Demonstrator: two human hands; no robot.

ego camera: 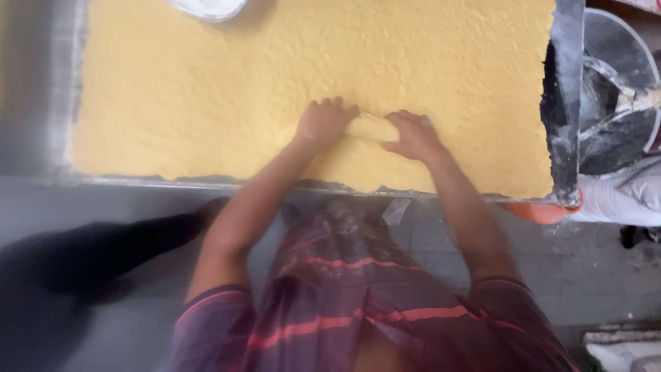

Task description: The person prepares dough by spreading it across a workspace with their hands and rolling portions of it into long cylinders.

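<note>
**A:** What's in hand?

**Me:** A roll of yellow dough (372,128), lifted out of the big dough slab (206,89). It sits near the slab's front edge, roughly centre, lying crosswise between my hands.

**A:** Grip state?

**Me:** Left hand (322,122) is curled over the roll's left end, fingers bent down onto it, palm pressing. Right hand (413,136) is cupped over the right end, thumb tucked underneath. Both are partly closed around the roll, not clenched.

**A:** How does it handle?

**Me:** My read: soft, pliable, a bit tacky. The surface is rough and pitted, so not slippery. The small roll looks light; the slab looks heavy and would tear if pulled. Best hold is at both ends with open palms, supporting from below, since a pinch would dent it.

**A:** What's it on?

**Me:** The slab covers nearly the whole metal worktable (138,182), reaching its front rim.

**A:** Containers?

**Me:** A white bowl (208,7) at the top edge, mostly cut off; can't tell the contents. On the right, a large grey metal tub (613,96), dusty, with something pale inside, unclear what. Below it, a white sack (620,196) and an orange rim (544,212) of something, contents hidden.

**A:** Anything else?

**Me:** Grey floor (585,275) underneath and my striped shirt (358,303).
</note>
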